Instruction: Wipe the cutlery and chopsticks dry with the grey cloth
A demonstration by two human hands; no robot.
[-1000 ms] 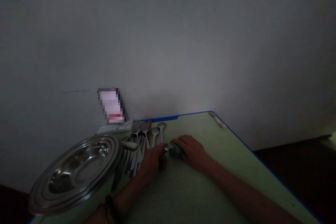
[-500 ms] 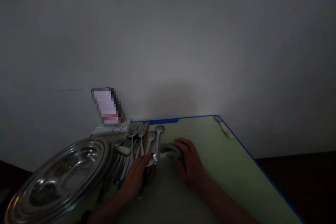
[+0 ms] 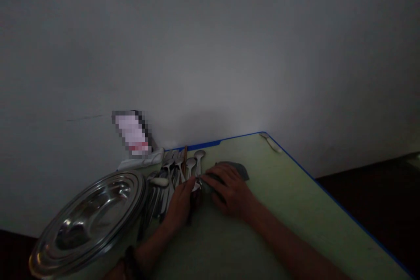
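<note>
Close to the row of cutlery, my left hand is closed around a piece of metal cutlery, seemingly a spoon, whose shiny end shows past the fingers. Beside it, my right hand presses on a grey cloth that sticks out behind the knuckles. The right fingertips are close to the spoon; whether they touch it is hard to tell in the dim light. Several spoons, forks, knives and brown chopsticks lie to the left of my hands, partly hidden by the left one.
Large oval steel trays are stacked at the table's left. Behind them a blurred-out phone leans on the wall above a folded white cloth. A light-handled utensil lies at the far right corner of the green table.
My right hand has come closer to my left, its fingers now reaching toward the spoon. The grey cloth, bunched under the fingers before, now spreads out behind them. The view has shifted slightly.
</note>
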